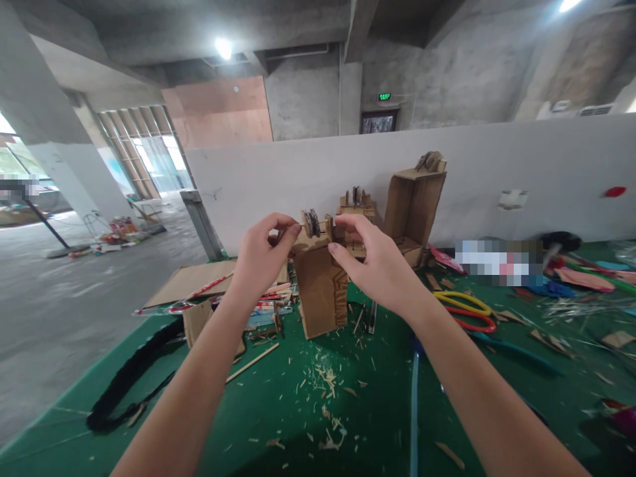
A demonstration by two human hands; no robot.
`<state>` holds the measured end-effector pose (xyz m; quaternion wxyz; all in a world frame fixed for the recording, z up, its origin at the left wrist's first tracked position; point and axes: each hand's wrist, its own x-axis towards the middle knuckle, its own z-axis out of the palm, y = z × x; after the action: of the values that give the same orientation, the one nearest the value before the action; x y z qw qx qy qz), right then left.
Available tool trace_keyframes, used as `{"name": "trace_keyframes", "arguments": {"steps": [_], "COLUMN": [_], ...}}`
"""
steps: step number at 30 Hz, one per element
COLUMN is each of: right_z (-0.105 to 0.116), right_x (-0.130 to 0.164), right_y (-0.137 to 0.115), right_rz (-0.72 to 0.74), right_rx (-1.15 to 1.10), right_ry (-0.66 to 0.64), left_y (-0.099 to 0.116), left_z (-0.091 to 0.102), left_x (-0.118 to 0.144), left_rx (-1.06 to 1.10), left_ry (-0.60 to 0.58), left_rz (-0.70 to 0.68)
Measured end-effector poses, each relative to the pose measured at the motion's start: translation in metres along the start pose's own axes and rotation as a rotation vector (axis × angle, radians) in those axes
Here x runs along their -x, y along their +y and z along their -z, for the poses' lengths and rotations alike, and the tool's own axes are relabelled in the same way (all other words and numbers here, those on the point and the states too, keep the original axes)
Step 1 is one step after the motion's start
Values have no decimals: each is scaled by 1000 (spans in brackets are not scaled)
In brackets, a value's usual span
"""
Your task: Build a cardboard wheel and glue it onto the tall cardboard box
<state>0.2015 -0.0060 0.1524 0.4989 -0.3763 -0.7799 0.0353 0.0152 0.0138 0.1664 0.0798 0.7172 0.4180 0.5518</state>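
Note:
A cardboard box [322, 291] stands upright on the green table in front of me. Above its top, a cardboard spool [311, 224] wound with dark cord sits on a thin wooden stick [322, 226]. My left hand [265, 248] pinches the stick's left end between thumb and forefinger. A small cardboard upright [329, 228] stands at the stick's other end. Around that upright, my right hand [370, 255] is curved with its fingers apart, the thumb by the box's top edge. Whether its fingertips press on the cardboard I cannot tell.
Behind stand a taller open cardboard box [415, 209] and a smaller cardboard model [356, 205]. Yellow-handled scissors [464, 301] lie at right, a black braided band [132, 371] at left. Wood shavings [325, 381] litter the front; a white partition [298, 165] borders the table.

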Motion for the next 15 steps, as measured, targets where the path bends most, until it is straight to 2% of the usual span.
{"name": "trace_keyframes", "arguments": {"steps": [5, 10, 15], "right_z": [-3, -6, -10], "right_x": [2, 9, 11], "right_y": [-4, -14, -20], "right_rz": [150, 186, 229], "right_rx": [159, 384, 493], "right_ry": [-1, -36, -36], "left_y": [3, 5, 8], "left_z": [3, 4, 2], "left_x": [-4, -4, -4], "left_rx": [-34, -37, -50], "left_ry": [7, 53, 58], "left_rz": [-48, -82, -80]}}
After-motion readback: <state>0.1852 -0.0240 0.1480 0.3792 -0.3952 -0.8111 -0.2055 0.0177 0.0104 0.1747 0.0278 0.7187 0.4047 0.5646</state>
